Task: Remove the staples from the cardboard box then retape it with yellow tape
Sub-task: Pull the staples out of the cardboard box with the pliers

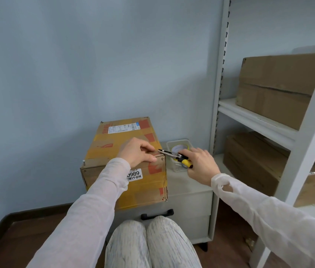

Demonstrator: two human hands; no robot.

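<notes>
A brown cardboard box (114, 144) with yellow tape and white labels stands on a low grey cabinet (189, 194). My left hand (137, 151) lies on the box's near right top edge, fingers curled over the flap. My right hand (199, 163) grips yellow-handled pliers (174, 155), whose jaws point left and meet the box's top right corner beside my left fingertips. Behind the pliers a clear plastic tub (180, 144) holds a roll of yellow tape (180, 147). A metal pin (83, 162) sticks up at the box's near left corner.
A white metal shelf unit (268, 120) stands to the right, carrying other cardboard boxes (276, 88) on two levels. The blue wall is close behind the box. My knees are below the cabinet, whose drawer has a black handle (157, 213).
</notes>
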